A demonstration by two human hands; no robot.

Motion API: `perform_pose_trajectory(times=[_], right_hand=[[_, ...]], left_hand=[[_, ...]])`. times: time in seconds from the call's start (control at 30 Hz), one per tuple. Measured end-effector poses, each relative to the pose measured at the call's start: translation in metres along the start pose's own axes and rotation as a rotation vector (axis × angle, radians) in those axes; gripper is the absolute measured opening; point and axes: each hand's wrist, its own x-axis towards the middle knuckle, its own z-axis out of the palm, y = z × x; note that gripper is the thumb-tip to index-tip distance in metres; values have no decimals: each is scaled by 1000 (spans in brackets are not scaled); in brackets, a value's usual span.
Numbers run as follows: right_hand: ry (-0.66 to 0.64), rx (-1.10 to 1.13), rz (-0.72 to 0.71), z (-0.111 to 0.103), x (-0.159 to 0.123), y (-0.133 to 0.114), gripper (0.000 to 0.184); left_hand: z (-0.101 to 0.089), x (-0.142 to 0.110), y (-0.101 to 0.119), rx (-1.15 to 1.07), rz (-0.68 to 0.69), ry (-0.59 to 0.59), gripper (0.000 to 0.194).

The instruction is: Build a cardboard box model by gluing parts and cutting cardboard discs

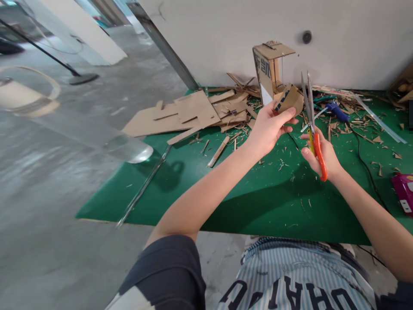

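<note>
The left grip (pixel 267 125) pinches a cardboard piece (pixel 295 100), the right grip (pixel 331 157) clasps scissors (pixel 311 115), near a cardboard stand (pixel 265 78) printed "凯".

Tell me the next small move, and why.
Probably bring the scissors to the edge of the cardboard in the left hand: the right hand holds them with blades parted, and they appear just beside it.

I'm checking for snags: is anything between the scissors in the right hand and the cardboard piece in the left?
Nothing visible. The scissors in the right hand rise beside the cardboard piece in the left hand; whether they touch is unclear.
</note>
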Motion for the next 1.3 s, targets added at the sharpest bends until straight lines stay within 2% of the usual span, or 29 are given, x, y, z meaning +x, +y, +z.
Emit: perform_pose_trajectory(times=[0.17,0.37,0.57,0.83,0.97,1.03,1.13,1.3], right_hand=[[-34,10,0,2,-2,0,94],[-21,-6,5,3,-2,-2,98],[27,-57,-1,2,-2,-6,92],[92,-177,169,1,-5,-14,77],[140,-173,185,-1,-4,-12,68],[115,-152,171,-1,-4,-9,69],[49,-38,113,1,-3,-3,81],[32,57,28,5,-4,1,95]], left_hand=[[3,-2,0,14,41,-44,10],[6,-5,2,35,56,-24,20],[8,-7,-1,-38,78,-41,14],[13,-11,3,-132,-15,-29,8],[12,-10,6,-177,-25,8,10],[10,-9,6,-193,-25,18,14],[8,-8,5,-188,-19,35,17],[5,-6,2,-80,-10,35,18]])
